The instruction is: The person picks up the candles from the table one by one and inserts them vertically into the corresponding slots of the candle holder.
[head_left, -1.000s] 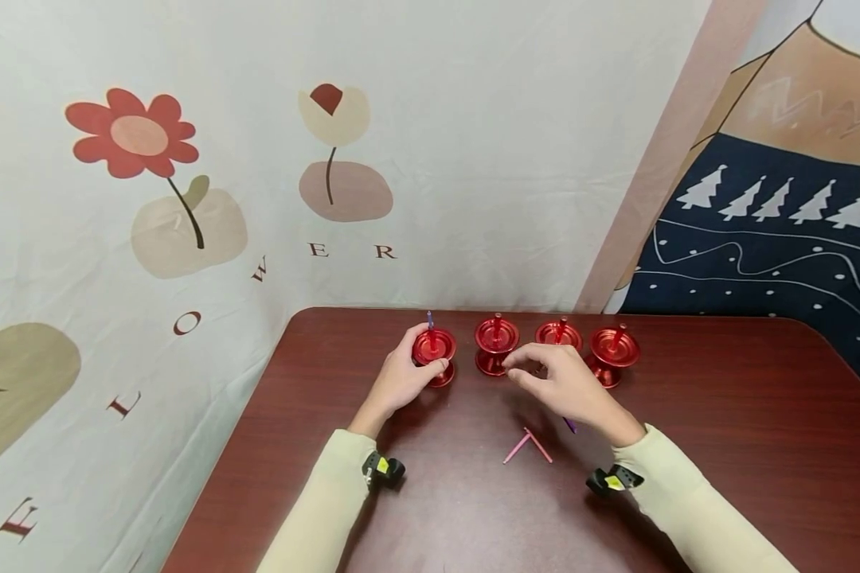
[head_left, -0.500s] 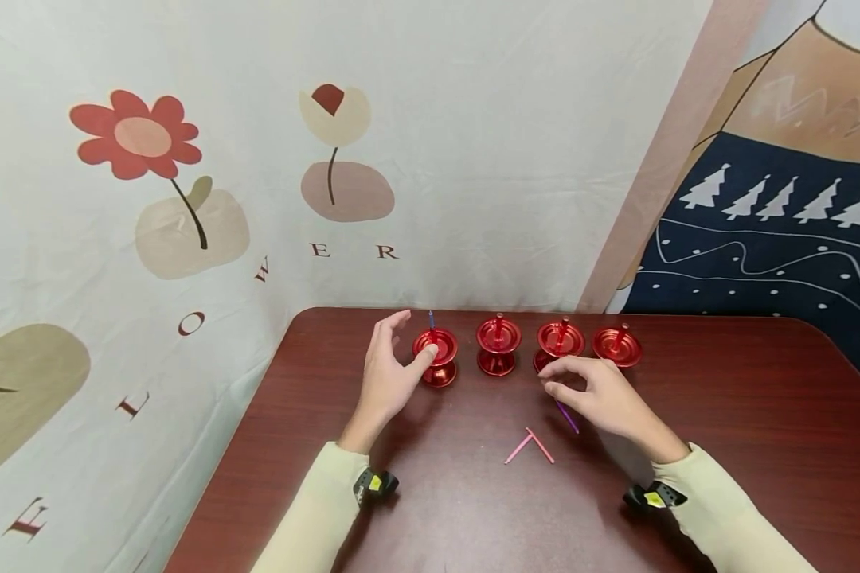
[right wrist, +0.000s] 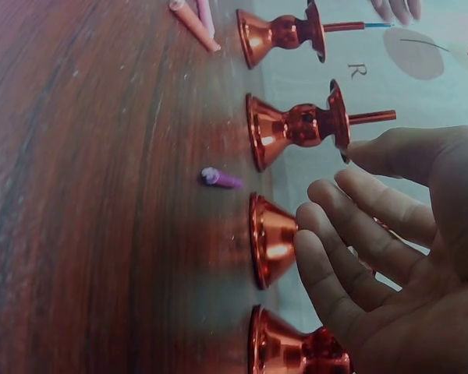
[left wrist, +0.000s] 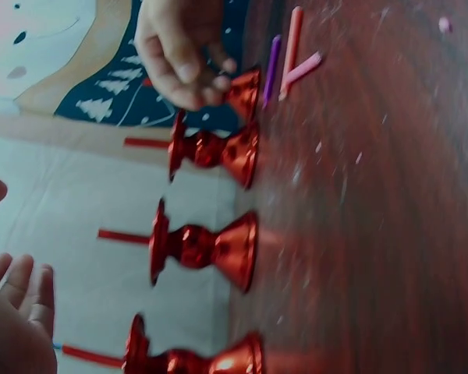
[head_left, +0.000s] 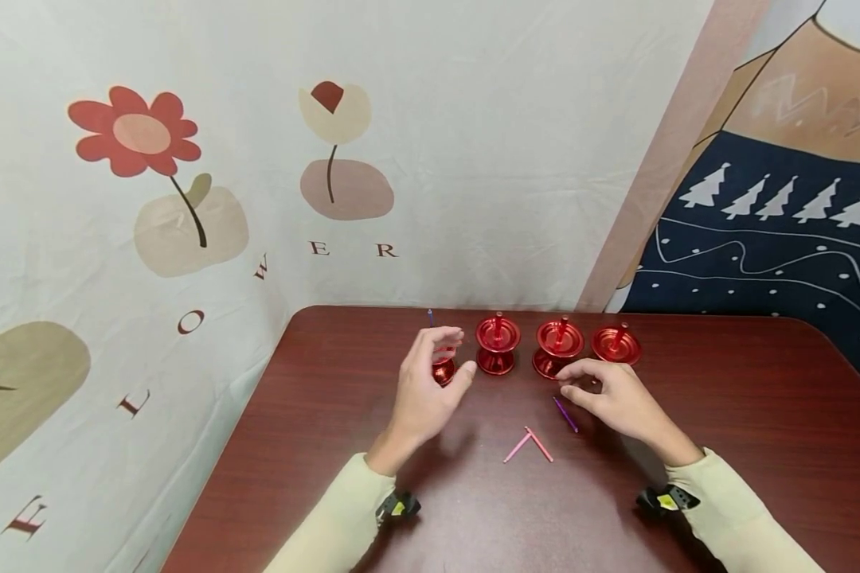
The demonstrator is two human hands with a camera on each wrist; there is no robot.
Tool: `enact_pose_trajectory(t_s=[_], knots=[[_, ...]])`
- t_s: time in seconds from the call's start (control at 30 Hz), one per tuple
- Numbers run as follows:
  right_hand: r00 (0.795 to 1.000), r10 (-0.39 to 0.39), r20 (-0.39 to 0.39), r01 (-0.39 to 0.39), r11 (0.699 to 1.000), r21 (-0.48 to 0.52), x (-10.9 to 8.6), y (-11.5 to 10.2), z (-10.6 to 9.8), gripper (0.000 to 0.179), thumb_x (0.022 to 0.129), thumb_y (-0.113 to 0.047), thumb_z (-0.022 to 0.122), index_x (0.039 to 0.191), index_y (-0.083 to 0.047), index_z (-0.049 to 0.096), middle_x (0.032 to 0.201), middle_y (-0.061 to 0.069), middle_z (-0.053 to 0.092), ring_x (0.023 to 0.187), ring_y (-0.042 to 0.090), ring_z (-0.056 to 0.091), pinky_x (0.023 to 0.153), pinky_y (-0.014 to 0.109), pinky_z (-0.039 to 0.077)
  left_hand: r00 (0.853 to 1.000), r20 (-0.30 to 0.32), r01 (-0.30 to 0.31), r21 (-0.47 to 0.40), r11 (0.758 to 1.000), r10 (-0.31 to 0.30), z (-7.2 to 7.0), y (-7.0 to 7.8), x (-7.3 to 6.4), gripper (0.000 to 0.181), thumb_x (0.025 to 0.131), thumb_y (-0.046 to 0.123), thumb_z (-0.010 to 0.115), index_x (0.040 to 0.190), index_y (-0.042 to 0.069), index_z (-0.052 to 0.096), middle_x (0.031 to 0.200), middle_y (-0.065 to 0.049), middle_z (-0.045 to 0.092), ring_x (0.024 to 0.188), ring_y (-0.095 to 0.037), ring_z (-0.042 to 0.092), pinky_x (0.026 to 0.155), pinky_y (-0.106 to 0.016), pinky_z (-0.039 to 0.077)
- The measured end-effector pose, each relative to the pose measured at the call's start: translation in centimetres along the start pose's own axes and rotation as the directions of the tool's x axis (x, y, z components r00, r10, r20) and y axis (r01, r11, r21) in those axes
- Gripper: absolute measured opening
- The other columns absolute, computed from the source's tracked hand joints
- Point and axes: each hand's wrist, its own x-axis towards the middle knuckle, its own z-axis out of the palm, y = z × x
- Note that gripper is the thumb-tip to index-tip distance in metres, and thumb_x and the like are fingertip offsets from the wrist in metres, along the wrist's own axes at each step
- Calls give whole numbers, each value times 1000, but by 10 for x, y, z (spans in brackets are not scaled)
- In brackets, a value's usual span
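Observation:
My left hand (head_left: 430,390) is raised in front of the leftmost red candle holder (head_left: 443,372), fingers apart and holding nothing. It partly hides that holder, whose tube bears a thin blue candle (head_left: 431,318). Three more red metal holders stand in a row to the right: the second (head_left: 497,362), the third (head_left: 547,363) and the fourth (head_left: 602,344), their tubes bare. My right hand (head_left: 619,402), loosely bent with nothing in it, hovers before the third and fourth. Left of its fingers a purple candle (head_left: 565,415) lies on the table; the right wrist view shows this candle (right wrist: 220,178) end-on.
Nearer the front, a pink candle (head_left: 516,449) and a coral candle (head_left: 541,446) lie with their tips meeting. The brown wooden table (head_left: 745,406) backs onto a printed flower cloth (head_left: 502,159) and a dark tree-patterned cloth (head_left: 767,247).
My left hand let go of the leftmost holder, drew back and then moved right in front of it. My right hand shifted right and a little nearer, uncovering the purple candle.

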Motion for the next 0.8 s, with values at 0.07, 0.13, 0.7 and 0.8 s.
enact_pose_trajectory(t_s=[0.07, 0.13, 0.7, 0.8], knots=[[1000, 9, 7, -9, 1000, 26, -1, 2, -1, 17, 93, 0, 84, 108, -6, 82, 99, -4, 79, 87, 9, 69, 78, 25, 58, 998, 56, 28, -18, 999, -27, 9, 0, -1, 52, 94, 4, 80, 142, -2, 61, 134, -22, 67, 125, -34, 68, 107, -46, 57], [1000, 22, 19, -22, 998, 53, -2, 3, -2, 19, 91, 2, 83, 109, -4, 81, 99, -2, 79, 85, 10, 71, 75, 26, 59, 992, 105, 66, -19, 998, -64, 17, -1, -2, 58, 96, 5, 79, 148, -4, 57, 143, -23, 63, 134, -35, 64, 113, -45, 53], [977, 111, 184, -112, 994, -6, -9, 12, 1, 24, 84, -3, 88, 105, -5, 76, 83, -6, 69, 73, 6, 64, 65, 27, 55, 962, 52, 265, 85, 961, -269, 73, -78, 14, 88, 95, 31, 80, 171, 17, 38, 171, -4, 43, 154, -29, 45, 122, -59, 41], [974, 124, 190, -123, 992, -19, -11, 12, 2, 25, 83, -10, 94, 99, -7, 75, 78, -9, 66, 72, 6, 61, 63, 27, 53, 951, 51, 301, 89, 949, -307, 79, -78, 18, 88, 95, 32, 80, 171, 13, 39, 170, -5, 44, 154, -31, 45, 122, -64, 38]])
